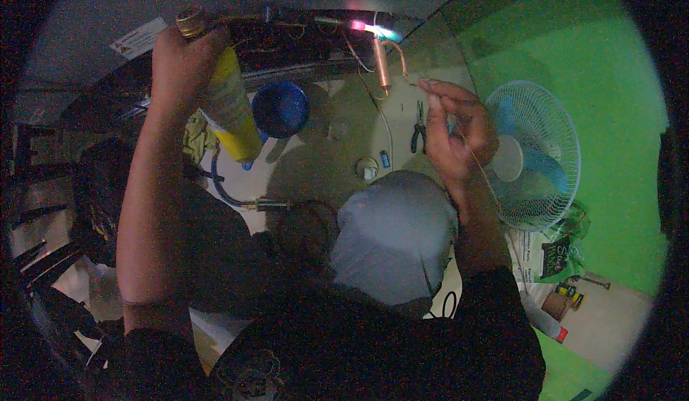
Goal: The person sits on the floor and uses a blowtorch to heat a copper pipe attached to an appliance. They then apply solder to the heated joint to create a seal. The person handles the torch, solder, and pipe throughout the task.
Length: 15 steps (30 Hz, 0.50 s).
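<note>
I see a shiny copper tube, fat in the middle with a thin bottom tip (381, 63), hanging nearly straight up and down. Its top sits by a bright pink and blue flame (373, 29). The tube is left of my right fingertips and a bit farther up. My right hand (463, 124) is nearer; its fingers pinch a thin, brownish rod (482, 173) and don't touch the tube. My left hand (188, 60), well off to the left, wraps around a tall yellow can (233, 106), which leans. Black-handled pliers (418, 132) lie below the tube.
</note>
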Available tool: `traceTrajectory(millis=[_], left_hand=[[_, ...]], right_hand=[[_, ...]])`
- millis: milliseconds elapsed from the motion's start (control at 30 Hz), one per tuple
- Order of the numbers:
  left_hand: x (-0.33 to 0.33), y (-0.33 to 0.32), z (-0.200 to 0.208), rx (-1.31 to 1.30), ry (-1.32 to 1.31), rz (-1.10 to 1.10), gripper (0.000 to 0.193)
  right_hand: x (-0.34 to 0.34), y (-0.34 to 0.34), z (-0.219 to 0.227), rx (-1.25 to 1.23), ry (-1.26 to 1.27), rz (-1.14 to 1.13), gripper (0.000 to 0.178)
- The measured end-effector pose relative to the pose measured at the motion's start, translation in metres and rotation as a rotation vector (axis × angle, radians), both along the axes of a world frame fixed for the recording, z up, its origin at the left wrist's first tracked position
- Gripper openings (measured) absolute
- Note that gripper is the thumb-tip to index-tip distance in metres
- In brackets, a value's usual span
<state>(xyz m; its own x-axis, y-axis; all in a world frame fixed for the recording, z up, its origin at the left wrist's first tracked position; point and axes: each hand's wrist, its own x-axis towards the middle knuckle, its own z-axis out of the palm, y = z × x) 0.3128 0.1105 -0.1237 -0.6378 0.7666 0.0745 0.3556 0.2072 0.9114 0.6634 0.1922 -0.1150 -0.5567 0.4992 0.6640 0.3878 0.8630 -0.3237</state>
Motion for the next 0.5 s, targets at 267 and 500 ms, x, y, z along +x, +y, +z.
traceTrajectory(millis=[267,500], left_hand=[[0.0033,0.0002,0.0048,-0.034,-0.014,0.037,0.023],[0.003,-0.0006,0.0052,-0.001,0.032,-0.006,0.022]], right_hand=[[-0.0006,0.0,0.006,0.051,-0.015,-0.133,0.021],[-0.0075,0.0019,0.0011,-0.214,0.232,-0.107,0.017]])
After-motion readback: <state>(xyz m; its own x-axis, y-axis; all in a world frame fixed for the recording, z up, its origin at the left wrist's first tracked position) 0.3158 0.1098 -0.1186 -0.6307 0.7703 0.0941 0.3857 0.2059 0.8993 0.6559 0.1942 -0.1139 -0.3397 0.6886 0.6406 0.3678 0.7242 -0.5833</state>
